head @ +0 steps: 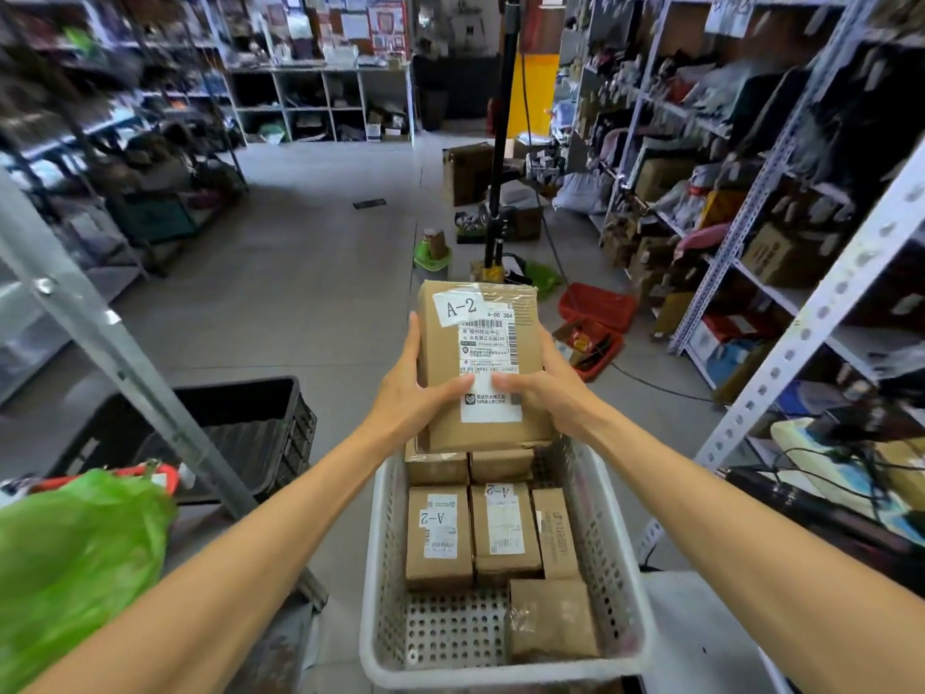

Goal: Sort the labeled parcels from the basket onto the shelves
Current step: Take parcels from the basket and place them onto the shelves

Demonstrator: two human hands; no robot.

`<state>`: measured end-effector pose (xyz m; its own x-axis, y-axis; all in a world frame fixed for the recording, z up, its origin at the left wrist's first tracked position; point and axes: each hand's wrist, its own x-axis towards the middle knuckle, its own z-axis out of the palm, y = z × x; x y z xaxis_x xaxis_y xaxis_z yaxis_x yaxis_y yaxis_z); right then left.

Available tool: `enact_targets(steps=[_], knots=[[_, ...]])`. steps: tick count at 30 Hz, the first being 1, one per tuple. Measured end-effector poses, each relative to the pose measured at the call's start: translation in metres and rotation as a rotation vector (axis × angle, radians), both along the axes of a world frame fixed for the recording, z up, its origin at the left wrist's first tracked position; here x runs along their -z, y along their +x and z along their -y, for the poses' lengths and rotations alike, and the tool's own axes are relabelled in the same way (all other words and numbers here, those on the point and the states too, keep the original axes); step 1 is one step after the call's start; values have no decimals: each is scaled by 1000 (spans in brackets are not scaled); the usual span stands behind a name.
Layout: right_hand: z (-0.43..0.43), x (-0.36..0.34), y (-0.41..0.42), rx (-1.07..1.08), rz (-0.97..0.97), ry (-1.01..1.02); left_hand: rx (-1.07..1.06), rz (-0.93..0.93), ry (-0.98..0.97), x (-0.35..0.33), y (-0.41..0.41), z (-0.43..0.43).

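Cardboard parcel (520, 338), brown and rectangular, stands upright between both grips, raised just above the far end of the basket (383, 543). The left grip (415, 393) curls round its left edge, thumb laid across the front onto the white shipping label (488, 363). The right grip (545, 388) curls round the right edge, its thumb tip on the same label. A white sticker (459, 309) reading A-2 sits at the top left corner, beside glossy clear tape (508, 293). The basket is white perforated plastic and holds more brown boxes (439, 538) packed in rows. Slotted metal shelves (811, 313) stand at right, crowded with goods. A black ribbed crate (250, 418) and a green plastic bag (75, 558) lie at left.
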<state>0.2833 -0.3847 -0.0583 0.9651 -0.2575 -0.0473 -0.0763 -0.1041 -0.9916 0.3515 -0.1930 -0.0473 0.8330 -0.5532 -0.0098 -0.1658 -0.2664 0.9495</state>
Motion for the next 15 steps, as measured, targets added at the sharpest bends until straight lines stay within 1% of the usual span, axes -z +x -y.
enact_targets(steps=[3, 8, 11, 15], knots=[[-9, -1, -13, 27, 14, 5, 68, 12, 10, -7, -4, -6], [-26, -12, -42, 105, 18, -169, 175, 44, 3, -7, -15, -15], [-43, -18, -65, 154, -35, -168, 260, 24, -6, -7, -21, -23], [-67, -18, -103, 253, -110, -139, 376, -5, 30, -5, -37, -31]])
